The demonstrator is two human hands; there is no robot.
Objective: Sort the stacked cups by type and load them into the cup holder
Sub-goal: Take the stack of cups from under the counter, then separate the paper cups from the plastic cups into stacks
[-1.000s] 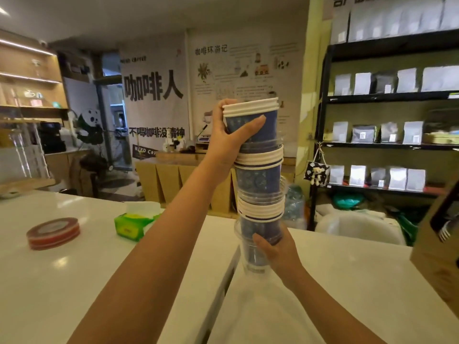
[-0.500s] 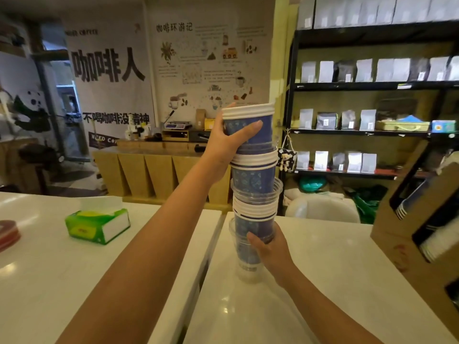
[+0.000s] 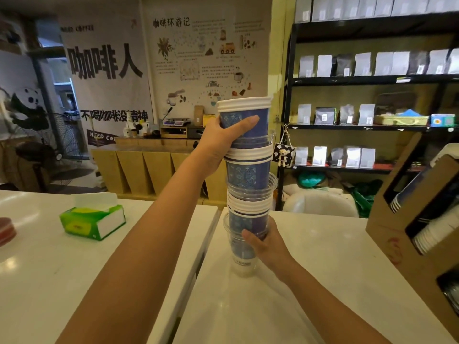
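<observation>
A tall mixed stack of cups (image 3: 248,175) stands on the white counter (image 3: 310,281): blue patterned paper cups with white rims alternate with clear plastic cups. My left hand (image 3: 223,142) grips the top group of blue paper cups (image 3: 244,115). My right hand (image 3: 265,244) holds the clear plastic cup (image 3: 242,264) at the bottom of the stack. The brown cardboard cup holder (image 3: 387,234) stands at the right, with blue and white cups lying in its slots.
A green tissue box (image 3: 93,219) lies on the left counter, with a red tape roll (image 3: 6,232) at the far left edge. A gap (image 3: 198,264) runs between the two counters. Black shelves (image 3: 372,125) with bags stand behind.
The view has swung to the right, bringing more of the cardboard holder into sight. The stack now rests lower, on the counter. Both hands keep their grips.
</observation>
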